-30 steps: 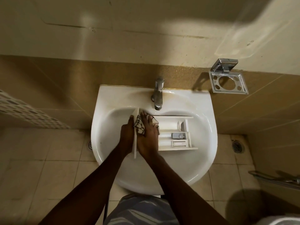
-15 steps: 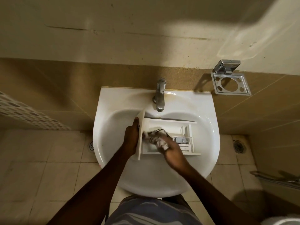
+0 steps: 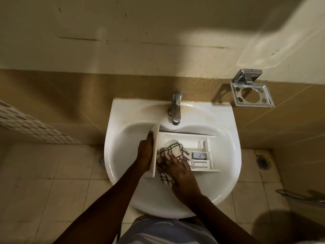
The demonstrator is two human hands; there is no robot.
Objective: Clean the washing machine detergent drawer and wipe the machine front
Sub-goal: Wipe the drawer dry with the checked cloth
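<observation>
The white detergent drawer (image 3: 186,138) lies across the basin of the white sink (image 3: 226,147), its front panel to the left. My left hand (image 3: 145,152) grips that front panel from outside. My right hand (image 3: 177,170) presses a white cloth with black checks (image 3: 173,150) into the drawer's large left compartment, fingers spread over it. Part of the cloth hangs over the drawer's near wall. The small compartments at the drawer's right end, one with a grey insert (image 3: 198,155), stay uncovered.
A chrome tap (image 3: 175,107) stands at the back of the sink, its spout just above the drawer's far wall. A chrome holder (image 3: 251,93) sticks out from the tiled wall at the right. Floor drains (image 3: 262,162) sit beside the sink. A metal rail (image 3: 299,198) is low right.
My right hand with the cloth has slid from the drawer's front edge into the left compartment and rubbed there. My left hand keeps its hold on the front panel.
</observation>
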